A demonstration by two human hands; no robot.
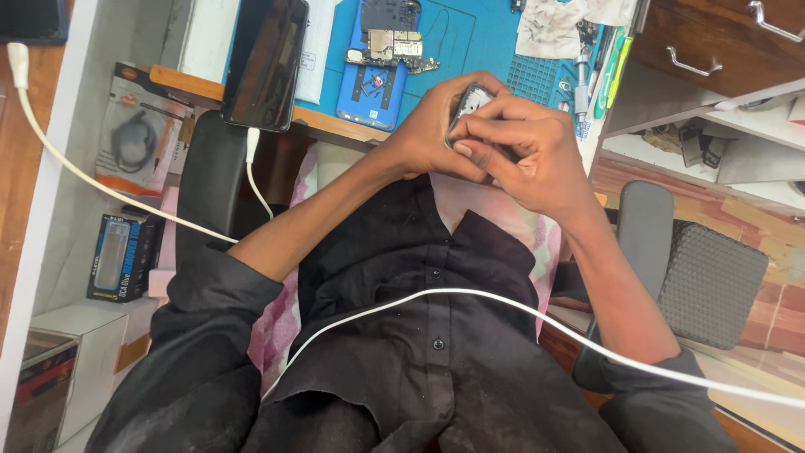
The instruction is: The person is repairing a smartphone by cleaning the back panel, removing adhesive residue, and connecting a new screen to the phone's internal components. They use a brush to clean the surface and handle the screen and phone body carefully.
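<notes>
Small device (472,101), pale-faced, sits gripped between both hands just in front of the blue mat (470,42). Left hand (436,126) curls tight around its side; right hand (528,147) folds over it, thumb pressing the edge. Opened phone (377,71) lies on the mat.
</notes>
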